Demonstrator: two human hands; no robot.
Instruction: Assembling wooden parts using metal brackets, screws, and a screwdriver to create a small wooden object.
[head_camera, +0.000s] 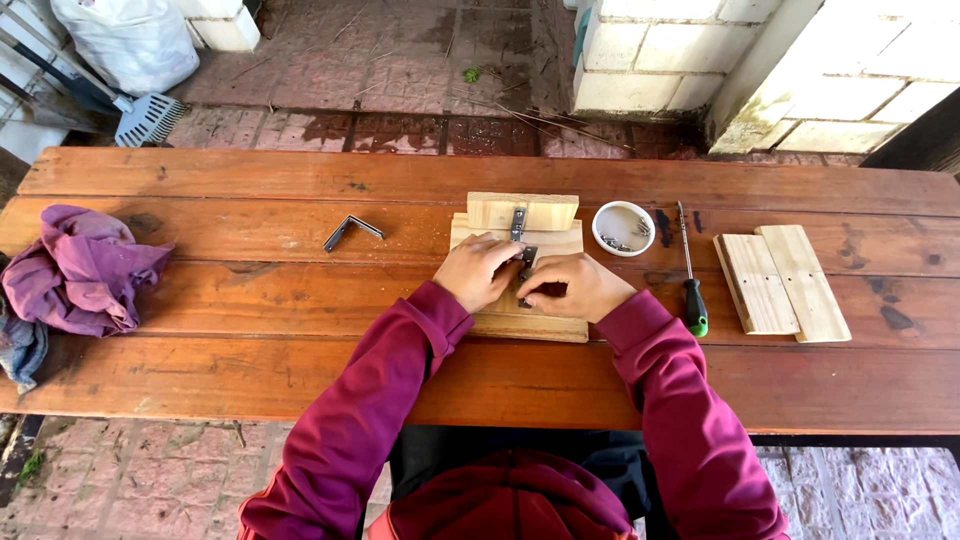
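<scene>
We are pinching a small metal bracket (524, 258) between our left hand (478, 270) and right hand (572, 287), fingers clenched on it. Its long axis is running away from us across two joined boards (520, 215) mid-bench (250, 300). Lying nearby: one spare bracket (350, 231), one screwdriver (689, 270), one bowl (623, 228).
</scene>
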